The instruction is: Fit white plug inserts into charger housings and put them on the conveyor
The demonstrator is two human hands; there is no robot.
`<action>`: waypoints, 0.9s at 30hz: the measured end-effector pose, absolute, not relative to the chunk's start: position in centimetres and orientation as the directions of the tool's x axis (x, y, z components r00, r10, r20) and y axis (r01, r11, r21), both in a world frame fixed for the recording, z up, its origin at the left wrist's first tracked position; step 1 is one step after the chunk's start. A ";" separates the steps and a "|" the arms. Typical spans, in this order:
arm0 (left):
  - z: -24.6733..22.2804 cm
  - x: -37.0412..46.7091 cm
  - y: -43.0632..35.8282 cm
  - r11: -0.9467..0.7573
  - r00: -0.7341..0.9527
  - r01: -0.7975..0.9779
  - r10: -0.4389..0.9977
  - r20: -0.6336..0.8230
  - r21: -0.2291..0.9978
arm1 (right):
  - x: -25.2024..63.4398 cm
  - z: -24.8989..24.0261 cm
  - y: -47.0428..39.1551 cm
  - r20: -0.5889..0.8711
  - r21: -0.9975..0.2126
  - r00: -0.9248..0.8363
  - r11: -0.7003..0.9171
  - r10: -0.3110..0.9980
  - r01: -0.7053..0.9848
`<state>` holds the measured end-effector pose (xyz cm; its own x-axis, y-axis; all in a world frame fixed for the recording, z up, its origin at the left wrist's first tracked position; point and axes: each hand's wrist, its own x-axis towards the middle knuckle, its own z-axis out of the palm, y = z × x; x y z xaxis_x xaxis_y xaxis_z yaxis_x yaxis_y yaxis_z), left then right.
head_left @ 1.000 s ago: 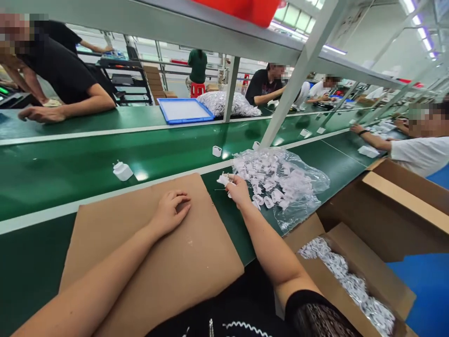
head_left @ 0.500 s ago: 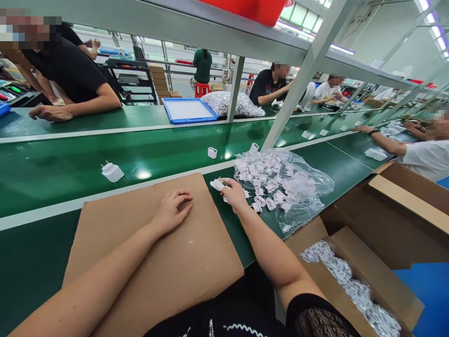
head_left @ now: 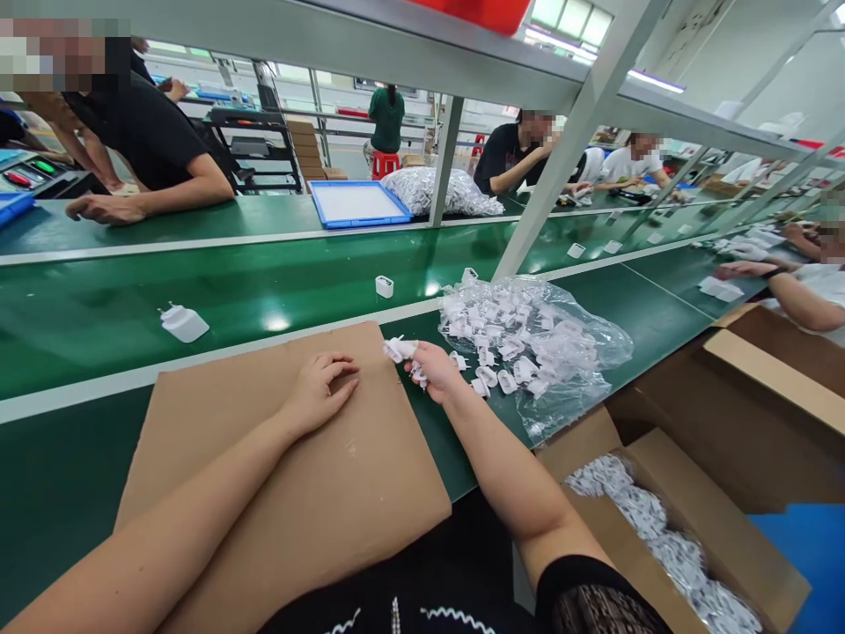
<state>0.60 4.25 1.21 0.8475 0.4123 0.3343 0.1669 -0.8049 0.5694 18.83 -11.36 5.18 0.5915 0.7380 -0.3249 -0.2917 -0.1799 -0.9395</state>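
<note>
My left hand rests on a flat cardboard sheet, its fingers loosely curved and apart, with nothing in them. Past the sheet's right edge, my right hand is closed around white charger plugs; how many is hidden by the fingers. Just to the right of it lies a pile of white charger plugs, spread partly on and under a clear plastic bag. On the green conveyor belt ahead sit a white charger with pins and a smaller white charger piece.
An open cardboard box with bagged white parts stands at lower right. A slanting metal post rises beyond the pile. Across the belt are a blue-rimmed tray, a filled bag and a co-worker's forearm.
My right hand has moved slightly left with the charger plugs, toward the cardboard's edge. Chargers on the belt have shifted left. My left hand stays nearly still.
</note>
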 end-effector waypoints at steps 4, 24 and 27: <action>1.1 1.2 4.1 -0.651 0.763 0.275 0.595 0.252 0.707 | 17.2 4.6 -11.9 -0.044 -0.909 0.491 -0.239 0.870 0.341; 4.8 16.5 13.8 -0.631 0.672 0.447 0.705 0.228 0.634 | 16.9 4.8 -12.0 -0.297 -0.950 0.118 -0.280 0.948 -0.138; 5.2 15.6 13.6 -0.623 0.650 0.450 0.720 0.243 0.640 | 17.1 5.5 -12.0 -0.298 -0.948 0.163 -0.272 0.941 -0.164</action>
